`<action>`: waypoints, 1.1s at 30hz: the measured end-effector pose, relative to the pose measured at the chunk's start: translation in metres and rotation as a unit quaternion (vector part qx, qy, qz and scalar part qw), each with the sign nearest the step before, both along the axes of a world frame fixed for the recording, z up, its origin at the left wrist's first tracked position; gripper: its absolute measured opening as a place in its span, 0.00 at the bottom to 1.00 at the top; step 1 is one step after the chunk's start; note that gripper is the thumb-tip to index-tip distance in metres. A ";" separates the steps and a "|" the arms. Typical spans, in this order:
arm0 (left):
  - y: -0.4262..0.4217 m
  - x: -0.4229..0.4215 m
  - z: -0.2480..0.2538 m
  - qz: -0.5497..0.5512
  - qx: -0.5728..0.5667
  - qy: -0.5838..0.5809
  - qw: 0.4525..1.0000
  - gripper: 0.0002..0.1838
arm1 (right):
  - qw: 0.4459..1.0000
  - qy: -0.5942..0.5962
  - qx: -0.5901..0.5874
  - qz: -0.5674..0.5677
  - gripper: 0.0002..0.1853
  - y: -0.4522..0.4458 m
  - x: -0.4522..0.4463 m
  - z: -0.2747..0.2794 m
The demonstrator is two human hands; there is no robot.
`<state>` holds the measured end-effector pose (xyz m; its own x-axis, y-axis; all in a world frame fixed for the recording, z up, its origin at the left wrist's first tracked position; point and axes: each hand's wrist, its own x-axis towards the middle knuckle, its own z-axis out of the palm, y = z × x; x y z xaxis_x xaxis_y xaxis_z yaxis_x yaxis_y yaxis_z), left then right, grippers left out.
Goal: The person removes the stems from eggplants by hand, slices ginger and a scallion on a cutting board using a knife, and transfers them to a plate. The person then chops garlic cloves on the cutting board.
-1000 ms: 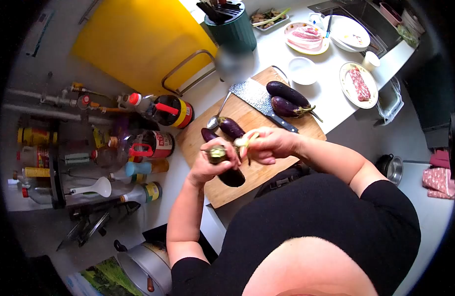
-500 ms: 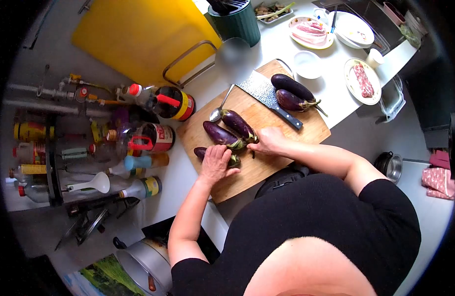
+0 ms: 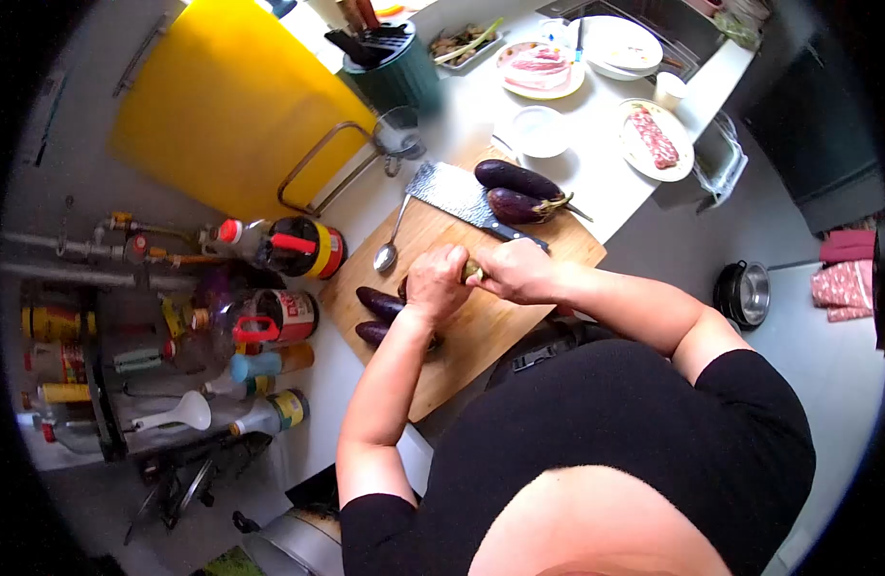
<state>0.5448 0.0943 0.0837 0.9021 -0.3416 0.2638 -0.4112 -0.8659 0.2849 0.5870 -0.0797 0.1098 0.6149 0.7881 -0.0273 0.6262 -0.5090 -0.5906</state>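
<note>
Grasping an eggplant point(image 3: 474, 270) over the cutting board point(image 3: 473, 336), your left fingers point(image 3: 452, 259) aim its axis stem-first into pinching right fingers point(image 3: 491, 273).

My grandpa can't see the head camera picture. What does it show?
A person's left hand and right hand hold a mostly hidden eggplant over a wooden cutting board. Four other eggplants, a cleaver and a spoon lie there.
</note>
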 end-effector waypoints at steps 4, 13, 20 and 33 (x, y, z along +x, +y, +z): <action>-0.004 -0.004 0.027 -0.144 -0.016 -0.048 0.988 0.15 | 0.991 0.064 0.047 0.106 0.19 -0.026 -0.003 0.026; 0.020 0.010 0.010 -0.100 0.133 -0.062 0.984 0.11 | 0.532 0.559 0.605 -0.197 0.13 -0.112 0.012 0.013; 0.041 -0.006 -0.013 -0.070 0.193 0.064 0.977 0.26 | 0.452 0.397 0.650 -0.464 0.07 -0.312 0.114 -0.046; -0.087 0.070 -0.008 -0.040 0.091 0.001 0.995 0.30 | 0.949 -0.186 0.197 -0.159 0.18 -0.163 0.089 -0.041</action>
<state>0.6153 0.0076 0.0756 0.8710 -0.4539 0.1882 -0.4798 -0.8681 0.1271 0.6761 -0.2431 0.0688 0.7328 0.4652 0.4966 0.6804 -0.4934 -0.5418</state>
